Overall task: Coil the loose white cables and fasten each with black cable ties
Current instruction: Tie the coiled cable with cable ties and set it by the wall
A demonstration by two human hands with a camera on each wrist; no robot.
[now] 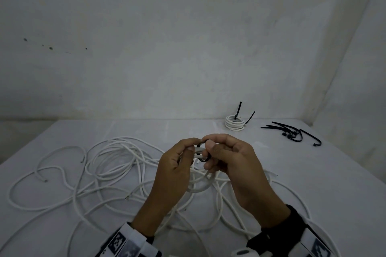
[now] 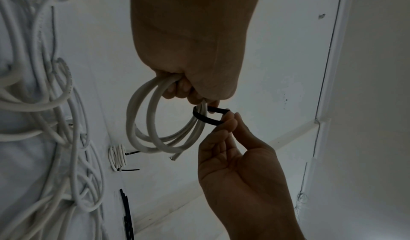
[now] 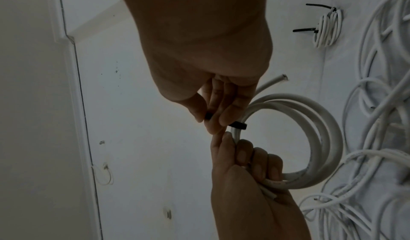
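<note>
Holding one white coil [image 2: 153, 119] above the counter [image 1: 271, 173], the left hand [image 1: 175, 165] clenches it; the right hand [image 1: 231, 160] pinches one black tie [image 2: 208, 116] looped around it. Beyond lies one tied coil [image 1: 235, 123].

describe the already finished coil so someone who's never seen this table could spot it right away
Look to the far edge of the white table, near the wall and right of centre. The finished coil sits there alone, a small tight stack of white loops, left of the spare black ties. Unlike the loose cables sprawled nearer the person, two black tie tails stick up from it.
</note>
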